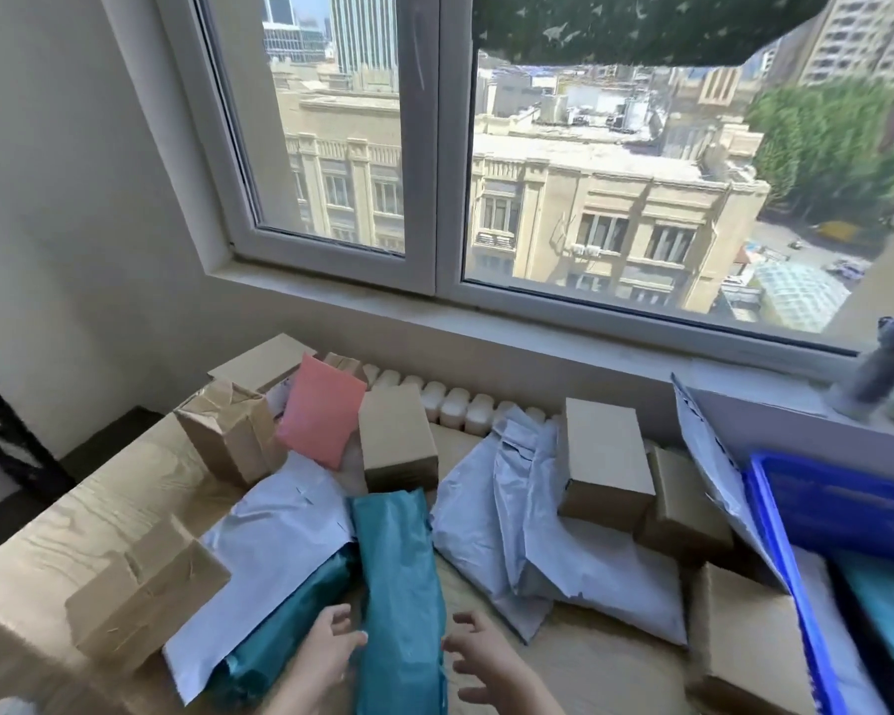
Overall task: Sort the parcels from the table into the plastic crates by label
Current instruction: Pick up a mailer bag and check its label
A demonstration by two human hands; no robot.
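Flanking a teal mailer bag (401, 570) on the worktop (63, 539), a person's left hand (331, 650) and right hand (478, 657) hover with fingers (341, 619) spread, loosely curled, holding nothing. The crinkled plastic bag looks soft, light and slippery; gripping both long edges near the middle should stop it sagging en route to the blue crate (785, 559).
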